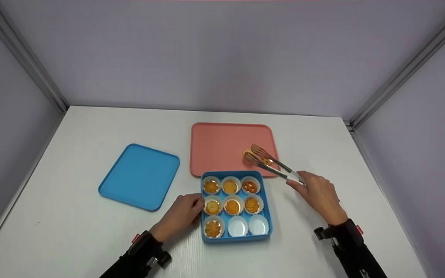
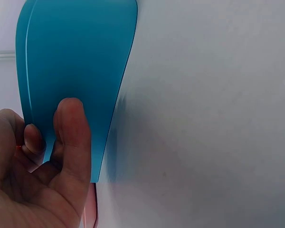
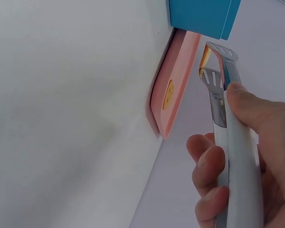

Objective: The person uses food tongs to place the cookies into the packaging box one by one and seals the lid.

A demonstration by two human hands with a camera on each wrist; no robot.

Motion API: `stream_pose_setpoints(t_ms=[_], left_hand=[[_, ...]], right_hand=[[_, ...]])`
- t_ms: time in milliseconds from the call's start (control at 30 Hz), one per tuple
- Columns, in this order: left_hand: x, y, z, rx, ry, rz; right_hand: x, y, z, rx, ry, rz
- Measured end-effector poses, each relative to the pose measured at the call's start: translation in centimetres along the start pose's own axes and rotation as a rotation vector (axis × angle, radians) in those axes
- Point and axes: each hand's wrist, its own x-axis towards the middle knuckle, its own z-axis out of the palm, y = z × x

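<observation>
My right hand [image 1: 319, 195] holds metal tongs with white handles [image 3: 240, 175], thumb on one arm and fingers curled round the other. Between the slotted tips sits a yellow-orange cookie [image 3: 205, 58], over the pink tray [image 1: 226, 146]. Another round cookie [image 3: 168, 95] lies on that tray, partly behind the tongs in the head view. My left hand [image 1: 182, 212] grips the left wall of the blue box [image 1: 238, 240], thumb along its outside and fingers at the rim. Paper cups fill the box in rows; several hold cookies, while two front cups [image 1: 238, 226] are bare white inside.
A flat blue tray [image 1: 139, 177] lies on the white table [image 1: 72, 216] to the left. The box's back edge stands close against the pink tray's front edge. Grey-lilac panels [image 1: 222, 58] wall the table at the back and sides.
</observation>
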Motion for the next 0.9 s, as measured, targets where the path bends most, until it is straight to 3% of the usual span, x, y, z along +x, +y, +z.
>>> stream_pose_setpoints(t_ms=[233,467,667,900], left_hand=[[-0.2,0.1,-0.1,-0.005,0.008,-0.006],[-0.3,0.3,-0.1,0.008,0.037,0.042],[-0.3,0.3,-0.1,0.016,0.042,0.046],[0.0,0.5,-0.1,0.004,0.042,0.037]], right_hand=[[-1.0,0.3,-1.3,0.029,0.013,-0.039],[-2.0,0.8,-2.6,0.084,-0.012,-0.171],[-2.9,0.9,-3.5,0.122,-0.086,-0.28],[-3.5,0.7,-4.5,0.125,-0.177,-0.292]])
